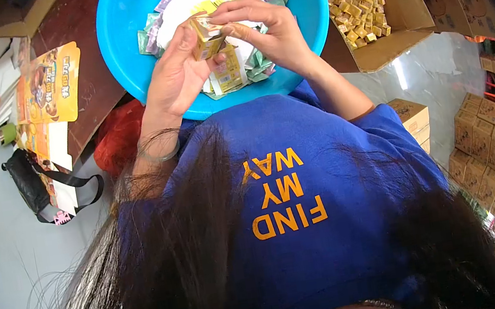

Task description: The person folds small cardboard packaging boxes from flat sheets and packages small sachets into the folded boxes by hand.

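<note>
- Consistent with a packing workshop.
- Recognisable by stacked brown cartons, an open carton of small yellow boxes, a blue basin with sachets, and printed cardboard.

The small yellow box is held above the blue basin, its body upright but slightly tilted. It is a short, squared carton with printed sides and a pale patch near the upper end (whether that end is fully closed is hard to tell). The left hand grips it between thumb and fingers, while the fingers of the right hand touch its upper end. Beneath it, white and yellow cartons lie in a loose heap in the basin, with green and purple packets scattered around them.
</note>
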A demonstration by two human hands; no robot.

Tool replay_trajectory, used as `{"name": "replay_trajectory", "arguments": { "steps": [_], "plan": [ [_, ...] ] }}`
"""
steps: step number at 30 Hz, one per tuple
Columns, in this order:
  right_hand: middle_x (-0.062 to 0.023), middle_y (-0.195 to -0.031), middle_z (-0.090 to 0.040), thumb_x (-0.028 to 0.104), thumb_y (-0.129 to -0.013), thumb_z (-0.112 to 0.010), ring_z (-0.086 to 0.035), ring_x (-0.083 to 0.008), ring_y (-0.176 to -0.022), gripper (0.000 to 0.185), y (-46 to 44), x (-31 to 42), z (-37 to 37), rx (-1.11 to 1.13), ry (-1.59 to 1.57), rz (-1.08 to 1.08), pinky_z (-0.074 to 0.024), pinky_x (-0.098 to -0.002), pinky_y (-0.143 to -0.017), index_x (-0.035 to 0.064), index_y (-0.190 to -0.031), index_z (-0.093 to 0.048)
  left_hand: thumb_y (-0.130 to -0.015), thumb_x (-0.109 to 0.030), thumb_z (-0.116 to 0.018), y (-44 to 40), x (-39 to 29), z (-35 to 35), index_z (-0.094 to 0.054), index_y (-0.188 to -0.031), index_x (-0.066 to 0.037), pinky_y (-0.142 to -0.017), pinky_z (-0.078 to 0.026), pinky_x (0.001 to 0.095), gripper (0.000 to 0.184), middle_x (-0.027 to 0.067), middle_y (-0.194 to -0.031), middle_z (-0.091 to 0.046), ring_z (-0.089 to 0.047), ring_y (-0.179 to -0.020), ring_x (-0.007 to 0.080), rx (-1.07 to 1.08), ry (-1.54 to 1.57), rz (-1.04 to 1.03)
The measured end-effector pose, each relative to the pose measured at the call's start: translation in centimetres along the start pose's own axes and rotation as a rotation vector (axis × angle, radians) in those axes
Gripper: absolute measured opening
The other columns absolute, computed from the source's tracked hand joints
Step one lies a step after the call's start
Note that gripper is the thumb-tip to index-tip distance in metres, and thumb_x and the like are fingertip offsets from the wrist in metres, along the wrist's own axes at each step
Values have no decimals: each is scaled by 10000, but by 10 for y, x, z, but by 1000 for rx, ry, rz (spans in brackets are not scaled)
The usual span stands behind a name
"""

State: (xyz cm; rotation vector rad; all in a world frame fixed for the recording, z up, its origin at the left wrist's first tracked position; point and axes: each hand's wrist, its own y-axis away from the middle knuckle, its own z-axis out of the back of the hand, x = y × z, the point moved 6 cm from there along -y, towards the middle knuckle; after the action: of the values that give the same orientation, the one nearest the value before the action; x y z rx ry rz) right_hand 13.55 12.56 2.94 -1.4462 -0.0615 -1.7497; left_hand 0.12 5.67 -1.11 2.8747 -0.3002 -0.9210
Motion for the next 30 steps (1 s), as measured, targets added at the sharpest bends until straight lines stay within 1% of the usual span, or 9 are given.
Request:
{"name": "replay_trajectory", "arguments": {
  "steps": [4,8,14,18,19,23,28,29,30],
  "plan": [
    [-21,-1102,-713,86,-807,-765,-620,-193,-1076,237,-1,4,1,24,76,52,-414,-386,-1051,115,-1041,-779,-1004,-142,-593,-2,-2,0,-435,-1394,-74,-865,-467,331,426,103,-1265,-552,-546,-1079,176,8,53,14],
    [-32,-1121,-703,67,-798,-762,-614,-214,-1093,267,5,25,-5,60,404,285,-412,-372,-1056,108,-1062,-771,-987,-132,-615,1,3,4,-415,-1413,-78,-862,-465,327,474,116,-1252,-555,-547,-1086,185,14,33,14],
    [-55,-1150,-693,35,-790,-751,-607,-234,-1115,308,7,28,-4,-58,307,307,-409,-373,-1068,110,-1088,-765,-986,-125,-612,1,4,-2,-412,-1422,-78,-873,-466,331,482,118,-1237,-560,-548,-1085,186,2,11,15],
    [-82,-1222,-663,23,-762,-758,-597,-261,-1141,337,11,15,-4,-160,-187,-79,-427,-383,-1055,121,-1084,-767,-988,-112,-597,0,9,-3,-411,-1426,-77,-884,-473,341,478,118,-1217,-564,-559,-1073,184,-19,4,28],
    [-82,-1222,-663,23,-762,-758,-597,-261,-1141,337,16,14,-3,-162,-183,-95,-427,-383,-1055,121,-1084,-767,-988,-112,-597,1,13,-2,-411,-1426,-77,-884,-473,341,478,118,-1217,-564,-559,-1073,184,-21,14,41],
    [-100,-1297,-624,20,-768,-754,-588,-261,-1162,361,14,8,-6,-19,38,144,-451,-371,-1024,104,-1119,-747,-990,-95,-574,0,8,-4,-414,-1427,-77,-900,-483,352,466,121,-1217,-565,-574,-1073,188,132,257,101],
    [-105,-1266,-629,17,-790,-744,-583,-247,-1163,365,18,13,-9,-37,284,357,-464,-344,-996,72,-1150,-721,-995,-107,-570,2,15,5,-415,-1429,-76,-905,-489,353,461,128,-1234,-567,-585,-1077,208,52,196,57],
    [-105,-1266,-629,17,-790,-744,-583,-247,-1163,365,18,15,-10,-43,289,356,-464,-344,-996,72,-1150,-721,-995,-107,-570,1,14,3,-415,-1429,-76,-905,-489,353,461,128,-1234,-567,-585,-1077,208,58,193,62],
    [-101,-1233,-638,13,-795,-741,-585,-240,-1147,358,17,16,-7,-110,184,248,-464,-340,-990,67,-1148,-718,-995,-102,-567,2,12,1,-411,-1433,-76,-907,-488,352,465,132,-1240,-565,-583,-1082,211,51,181,66]
  ]
}}
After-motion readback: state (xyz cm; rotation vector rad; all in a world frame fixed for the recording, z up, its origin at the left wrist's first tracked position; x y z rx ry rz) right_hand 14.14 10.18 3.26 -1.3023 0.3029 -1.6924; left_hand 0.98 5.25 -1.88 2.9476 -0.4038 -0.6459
